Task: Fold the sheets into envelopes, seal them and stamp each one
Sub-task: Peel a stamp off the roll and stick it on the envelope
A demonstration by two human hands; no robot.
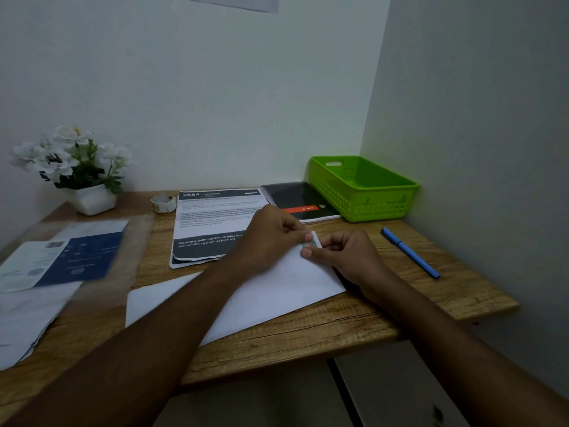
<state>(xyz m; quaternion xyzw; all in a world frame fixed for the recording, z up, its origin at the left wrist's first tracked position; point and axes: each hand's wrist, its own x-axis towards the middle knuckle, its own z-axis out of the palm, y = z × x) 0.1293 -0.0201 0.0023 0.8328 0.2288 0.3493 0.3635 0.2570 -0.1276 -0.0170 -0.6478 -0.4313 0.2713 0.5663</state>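
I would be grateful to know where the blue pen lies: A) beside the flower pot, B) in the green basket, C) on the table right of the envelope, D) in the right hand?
C: the blue pen lies flat on the wooden table, right of the white envelope and clear of the right hand.

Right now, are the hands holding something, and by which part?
Both pinch a small white and green paper stamp: left hand at its left edge, right hand at its right, at a corner of the white paper envelope.
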